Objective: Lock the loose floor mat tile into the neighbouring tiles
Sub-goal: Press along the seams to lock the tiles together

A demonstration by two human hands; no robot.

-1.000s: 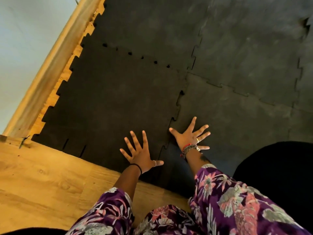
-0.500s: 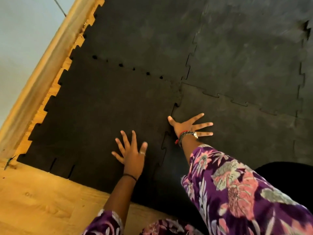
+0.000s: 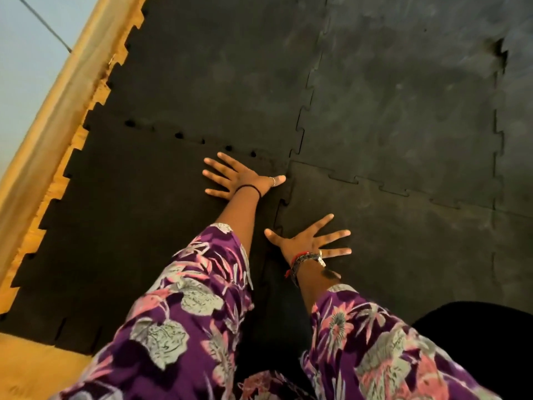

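Both palms flat, fingers spread, grasping nothing: left hand (image 3: 240, 177) presses the loose tile (image 3: 138, 226) near its far right corner; right hand (image 3: 308, 241) presses the neighbouring tile (image 3: 403, 255) just across the seam. Loose tile is darker, matte foam with jigsaw-tooth edges; small gaps show along its far seam (image 3: 202, 141). Floral sleeves (image 3: 187, 313) hide the near seam. Wood floor (image 3: 34, 370) borders the left edge.

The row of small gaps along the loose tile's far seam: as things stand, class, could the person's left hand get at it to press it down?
Probably yes. The left hand lies flat and open on the loose tile, fingertips just short of the gaps, with nothing between them. The right hand rests on the neighbouring tile, out of the way.
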